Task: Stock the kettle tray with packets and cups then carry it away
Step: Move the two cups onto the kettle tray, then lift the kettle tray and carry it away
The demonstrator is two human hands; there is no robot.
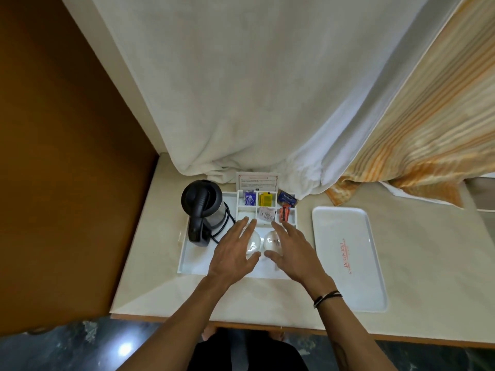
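Kettle tray (187, 259) at counter centre, two upturned glass cups (272, 241) in its near bay, left hand (235, 253) and right hand (290, 253) spread-fingered over them (contact unclear); tipping likely if jostled toward kettle (202, 207) at 10 o'clock.
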